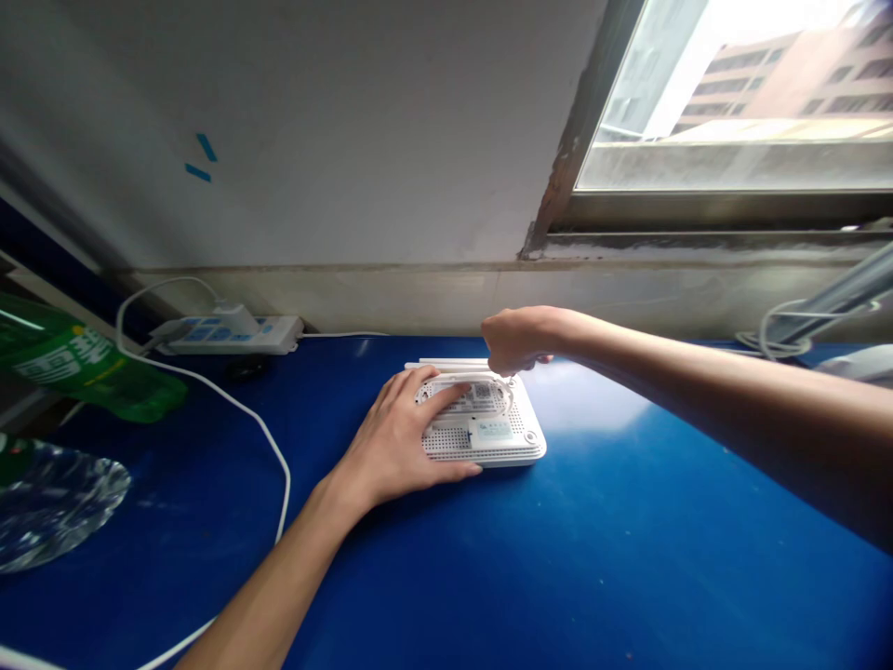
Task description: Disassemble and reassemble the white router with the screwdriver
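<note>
A white router (pixel 493 433) lies underside up on the blue table, its vented base, printed labels and round foot showing. My left hand (pixel 401 433) grips its left end, with the thumb along the near edge and one finger stretched across the label. White antennas (pixel 453 363) run along the far edge. Over the far right corner, my right hand (pixel 520 340) is closed in a fist, knuckles up. Whatever its fingers hold is hidden beneath them.
A white power strip (pixel 279 335) with a plugged-in adapter sits against the wall. Its white cable (pixel 269 437) curves across the table's left side. A green bottle (pixel 90 358) and a clear bottle (pixel 62 502) lie at far left. A coiled cable (pixel 778 335) is at far right.
</note>
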{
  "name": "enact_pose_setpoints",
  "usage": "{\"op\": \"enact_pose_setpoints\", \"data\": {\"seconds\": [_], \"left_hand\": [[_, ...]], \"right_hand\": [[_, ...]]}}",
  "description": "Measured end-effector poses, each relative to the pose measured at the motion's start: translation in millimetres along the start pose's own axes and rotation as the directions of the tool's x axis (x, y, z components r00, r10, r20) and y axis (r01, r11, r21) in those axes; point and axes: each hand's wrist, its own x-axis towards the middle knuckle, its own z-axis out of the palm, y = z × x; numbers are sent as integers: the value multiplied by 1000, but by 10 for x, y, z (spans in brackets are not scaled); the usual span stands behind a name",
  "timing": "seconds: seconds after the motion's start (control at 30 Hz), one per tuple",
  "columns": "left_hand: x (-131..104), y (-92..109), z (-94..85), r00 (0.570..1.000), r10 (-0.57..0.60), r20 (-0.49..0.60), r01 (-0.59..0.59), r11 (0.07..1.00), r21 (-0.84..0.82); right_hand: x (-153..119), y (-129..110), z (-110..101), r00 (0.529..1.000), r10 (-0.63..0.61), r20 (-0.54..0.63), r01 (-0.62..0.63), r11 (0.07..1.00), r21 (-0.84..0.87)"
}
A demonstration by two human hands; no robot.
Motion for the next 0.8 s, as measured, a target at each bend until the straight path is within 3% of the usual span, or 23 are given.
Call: {"op": "enact_pose_setpoints", "data": {"seconds": [0.1,0.2,0.37,0.43,0.53,0.6,0.67,0.8], "left_hand": [[0,-15,9,1000,3,1,-3,1000,-4],[0,-36,18,1000,10,-6,-10,1000,-13],[-2,-41,14,1000,21,4,-21,1000,-20],[-3,-37,2,1000,29,0,-29,999,-16],[14,-32,-47,999,33,-1,-33,999,-17],[45,-21,-103,999,30,37,-29,999,-13],[94,10,-165,995,36,89,-37,999,8],[236,169,-245,987,88,135,-98,993,69]], "right_hand": [[-54,-45,-5,990,-2,142,26,985,-168],[-149,-12,-37,982,-72,174,113,965,-235],[-370,313,-155,989,-103,109,127,961,-244],[-474,503,-127,990,-138,21,140,981,-133],[-618,763,111,972,-110,-206,145,977,159],[-689,887,383,954,16,-299,96,929,358],[-737,964,686,917,172,-359,69,820,569],[-786,1017,1177,868,270,-417,56,781,622]]}}
